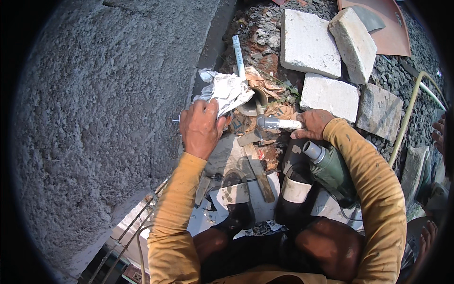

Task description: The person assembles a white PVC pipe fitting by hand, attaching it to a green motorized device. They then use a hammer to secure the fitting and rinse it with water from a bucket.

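The right hand (316, 124) pinches a short white plastic pipe (289, 124) in a grey plastic elbow (267, 123), right of the rough grey slab's (109, 118) edge. Apart, the left hand (201, 128) touches crumpled white sheeting (228, 92), grip hidden.

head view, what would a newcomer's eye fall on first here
Probably the middle first, where the right hand grips the end of a short white pipe with a grey elbow, and the left hand is at a crumpled white wad. Next, perhaps, the rough grey surface filling much of the left side and the pale blocks at upper right.
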Motion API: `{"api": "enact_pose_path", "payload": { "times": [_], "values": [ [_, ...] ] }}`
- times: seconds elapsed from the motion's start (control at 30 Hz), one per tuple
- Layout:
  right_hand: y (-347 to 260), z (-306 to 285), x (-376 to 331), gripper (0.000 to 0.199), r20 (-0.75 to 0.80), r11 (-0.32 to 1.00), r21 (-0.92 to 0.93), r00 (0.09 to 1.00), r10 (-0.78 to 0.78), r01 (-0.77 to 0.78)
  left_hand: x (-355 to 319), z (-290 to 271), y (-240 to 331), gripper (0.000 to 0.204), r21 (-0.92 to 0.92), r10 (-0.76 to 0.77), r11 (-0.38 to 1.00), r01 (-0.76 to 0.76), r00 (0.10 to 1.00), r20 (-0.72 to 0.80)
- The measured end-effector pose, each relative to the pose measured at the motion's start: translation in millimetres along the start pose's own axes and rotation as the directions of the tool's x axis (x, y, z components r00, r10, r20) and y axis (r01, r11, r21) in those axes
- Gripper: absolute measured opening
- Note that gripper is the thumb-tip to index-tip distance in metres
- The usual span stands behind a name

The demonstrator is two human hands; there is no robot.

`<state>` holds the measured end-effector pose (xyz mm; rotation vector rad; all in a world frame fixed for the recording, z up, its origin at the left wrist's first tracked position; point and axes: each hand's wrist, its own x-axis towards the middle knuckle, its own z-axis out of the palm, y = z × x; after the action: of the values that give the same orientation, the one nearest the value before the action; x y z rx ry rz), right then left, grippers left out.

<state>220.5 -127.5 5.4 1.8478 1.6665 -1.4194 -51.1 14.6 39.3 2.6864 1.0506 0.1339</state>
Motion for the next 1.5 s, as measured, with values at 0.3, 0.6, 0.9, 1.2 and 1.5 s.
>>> {"api": "enact_pose_path", "payload": {
  "times": [0.3, 0.6, 0.9, 1.2, 1.5],
  "values": [
    [-0.4, -15.9, -8.0, 0.055, 0.012, 0.999, 0.008, 0.999, -0.031, 0.031, 41.1, 100.7, 25.6, 0.035, -0.099, 0.268, 0.963, -0.252, 0.939, 0.217],
    [-2.0, -21.1, -26.5, 0.053, -0.118, 0.99, -0.108, 0.987, -0.106, 0.094, 68.2, 161.7, 29.5, 0.012, -0.012, 0.216, 0.974, -0.226, 0.912, 0.348],
    [-13.9, -44.2, -41.9, 0.06, -0.134, 0.991, -0.057, 0.982, -0.13, 0.123, 102.6, 133.5, 7.8, 0.041, -0.125, 0.168, 0.986, -0.114, 0.733, 0.66],
    [-17.1, -42.1, -40.1, 0.057, -0.013, 0.997, -0.045, 0.998, -0.064, 0.063, 65.2, 168.9, 25.6, 0.02, 0.146, 0.247, 0.902, -0.406, 0.763, 0.597],
    [-4.8, -36.8, -36.6, 0.053, -0.025, 0.997, -0.027, 0.997, -0.077, 0.076, 94.0, 193.6, 54.8, 0.021, 0.288, 0.059, 0.871, -0.398, 0.666, 0.743]
  ]
}}
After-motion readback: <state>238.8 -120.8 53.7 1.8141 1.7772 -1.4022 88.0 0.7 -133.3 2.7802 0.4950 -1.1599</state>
